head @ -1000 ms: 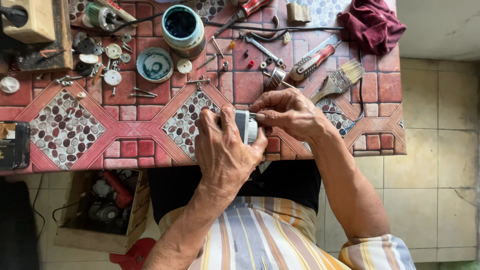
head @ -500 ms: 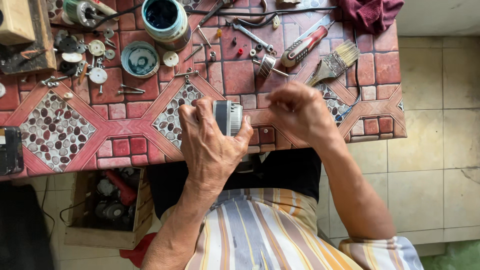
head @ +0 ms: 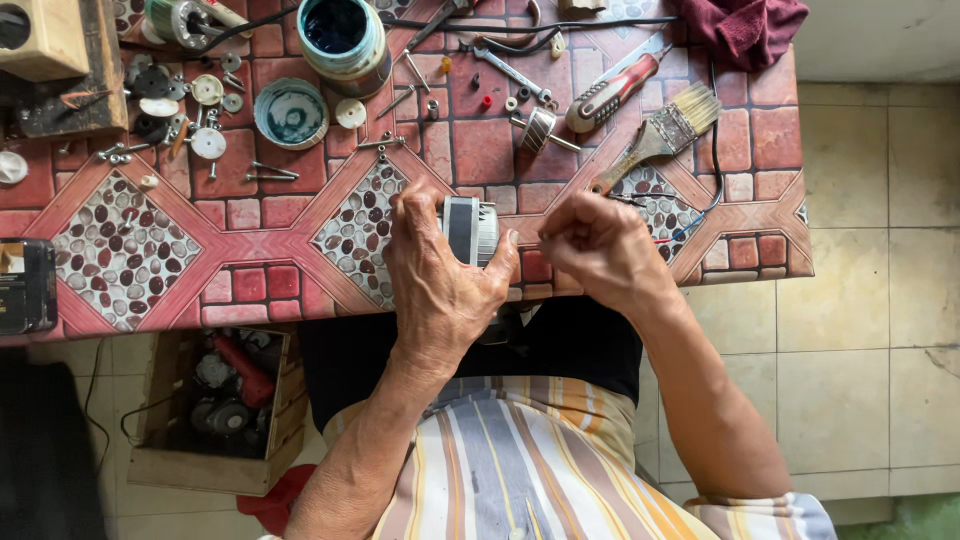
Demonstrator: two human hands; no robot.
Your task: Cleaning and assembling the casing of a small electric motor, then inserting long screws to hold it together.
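My left hand (head: 440, 275) grips a small silver-and-black cylindrical motor part (head: 470, 230) at the near edge of the table (head: 250, 260), which is covered in a red brick-and-pebble patterned cloth. My right hand (head: 600, 245) is closed in a fist just right of the part, a small gap between them. Its fingertips are curled under and I cannot see if they pinch anything. Thin red and blue wires (head: 680, 232) lie on the table right of that hand.
On the table lie a paintbrush (head: 660, 135), a red-handled screwdriver (head: 615, 90), a small metal rotor (head: 540, 128), an open tin (head: 343, 38), its lid (head: 290, 112), several discs and screws (head: 190, 110), and a maroon rag (head: 745, 25). A wooden box of parts (head: 215, 405) sits below.
My right hand has pulled away from the motor part toward the right and closed into a fist. My left hand still holds the part, now turned more upright.
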